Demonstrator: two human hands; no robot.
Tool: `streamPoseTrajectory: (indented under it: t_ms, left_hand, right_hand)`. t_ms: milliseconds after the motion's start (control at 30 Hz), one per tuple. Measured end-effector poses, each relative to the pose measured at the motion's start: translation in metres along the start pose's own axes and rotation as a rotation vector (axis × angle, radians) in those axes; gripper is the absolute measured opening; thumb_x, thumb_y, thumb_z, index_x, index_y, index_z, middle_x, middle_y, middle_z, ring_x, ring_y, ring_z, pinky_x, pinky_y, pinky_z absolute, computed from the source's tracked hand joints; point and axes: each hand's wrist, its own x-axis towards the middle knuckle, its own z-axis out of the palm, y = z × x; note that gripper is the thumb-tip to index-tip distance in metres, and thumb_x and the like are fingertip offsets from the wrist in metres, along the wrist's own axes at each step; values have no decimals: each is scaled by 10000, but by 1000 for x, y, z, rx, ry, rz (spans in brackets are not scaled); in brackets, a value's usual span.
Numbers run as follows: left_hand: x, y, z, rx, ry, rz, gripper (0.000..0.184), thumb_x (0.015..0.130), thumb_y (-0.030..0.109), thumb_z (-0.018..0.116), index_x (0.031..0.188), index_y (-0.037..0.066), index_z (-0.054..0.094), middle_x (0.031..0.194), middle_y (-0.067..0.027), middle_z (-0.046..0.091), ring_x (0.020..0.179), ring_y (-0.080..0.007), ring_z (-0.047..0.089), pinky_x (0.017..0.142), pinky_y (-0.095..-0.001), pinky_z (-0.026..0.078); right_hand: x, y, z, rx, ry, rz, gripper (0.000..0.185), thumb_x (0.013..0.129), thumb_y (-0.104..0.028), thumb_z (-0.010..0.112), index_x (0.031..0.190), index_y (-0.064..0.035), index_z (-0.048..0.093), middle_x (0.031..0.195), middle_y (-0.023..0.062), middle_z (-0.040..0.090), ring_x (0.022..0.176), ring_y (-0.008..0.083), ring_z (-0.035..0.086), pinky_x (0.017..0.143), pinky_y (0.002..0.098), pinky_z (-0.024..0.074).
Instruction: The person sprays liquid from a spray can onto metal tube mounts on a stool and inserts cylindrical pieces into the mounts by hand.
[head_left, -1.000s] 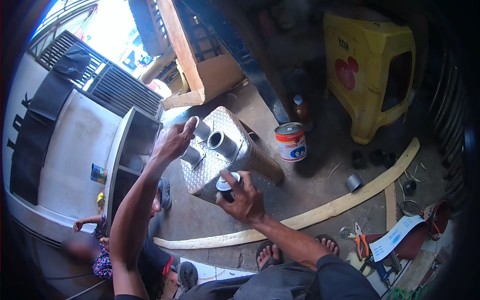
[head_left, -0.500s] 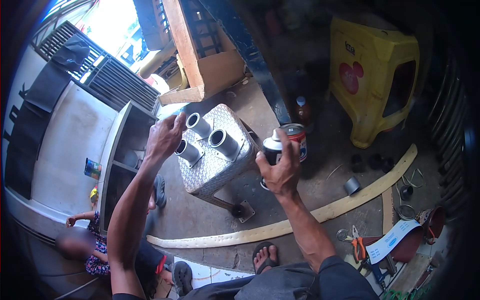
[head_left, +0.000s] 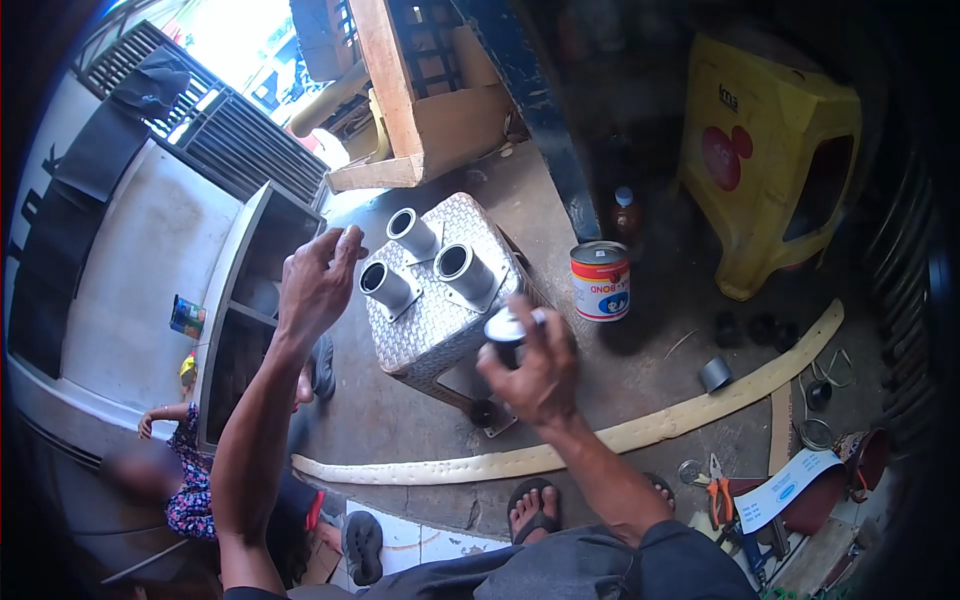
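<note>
My right hand (head_left: 535, 370) is wrapped round a spray can (head_left: 505, 328) with a white top and dark body, in front of the stool's near right corner. Fingers curled together, my left hand (head_left: 318, 285) is raised beside the stool's left edge; what it holds, if anything, is hidden. On the silvery, diamond-patterned stool (head_left: 425, 340) stand three short grey pipes with square flanges: one at the back (head_left: 412, 235), one at the left (head_left: 388, 288) and one at the right (head_left: 465, 272). Another flanged piece (head_left: 490, 415) lies on the floor by a stool leg.
A red-and-white glue can (head_left: 600, 285) and a bottle (head_left: 625, 215) stand right of the stool. Behind is a yellow stool (head_left: 770, 160). A long cream strip (head_left: 600, 435) curves across the floor. Pliers (head_left: 718, 490) lie at lower right. Another person (head_left: 190, 480) is at lower left.
My right hand has moved left and down with the spray can, uncovering the glue can. My left hand stays raised, slightly farther from the pipes. The view has shifted a little.
</note>
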Motion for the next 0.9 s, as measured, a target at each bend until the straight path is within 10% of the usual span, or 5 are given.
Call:
streamPoseTrajectory:
  t_ms: [233, 367, 400, 533, 900]
  left_hand:
    - [-5, -17, -5, -26, -35, -160, 492, 1076, 447, 519, 1151, 21, 752, 1029, -156, 796, 968, -312, 771, 882, -417, 564]
    - [14, -27, 5, -53, -61, -98, 481, 1066, 432, 524, 1182, 19, 742, 1044, -160, 794, 961, -311, 771, 887, -420, 566]
    - [21, -32, 10, -13, -19, -18, 509, 1079, 441, 525, 1191, -5, 742, 1014, -117, 804, 704, -177, 711, 713, -357, 580]
    - [26, -6, 7, 100, 3, 109, 460, 1068, 413, 540, 1213, 26, 743, 1046, -140, 797, 842, -293, 729, 859, -430, 561]
    - [14, 29, 36, 43, -305, 301, 404, 1048, 411, 604, 1234, 86, 755, 1094, -199, 702, 970, -300, 658, 895, -432, 516]
  right_hand:
    - [20, 34, -15, -37, 154, 58, 702, 792, -200, 803, 1444, -143, 550, 1096, 153, 583, 890, 318, 684, 737, 436, 606]
    - [-23, -17, 22, 112, -229, 47, 647, 815, -316, 782, 1429, -286, 580, 1109, 135, 560, 751, 303, 708, 610, 448, 623]
    - [-31, -32, 27, 127, -445, 65, 666, 813, -313, 794, 1434, -272, 558, 1147, 159, 553, 851, 347, 716, 677, 474, 624]
    - [-54, -53, 30, 219, -580, -28, 684, 819, -326, 793, 1456, -284, 547, 1152, 173, 567, 850, 355, 727, 666, 483, 625]
    - [13, 45, -55, -1, 126, 150, 743, 793, -246, 808, 1468, -116, 525, 1119, 161, 588, 962, 341, 675, 829, 452, 580]
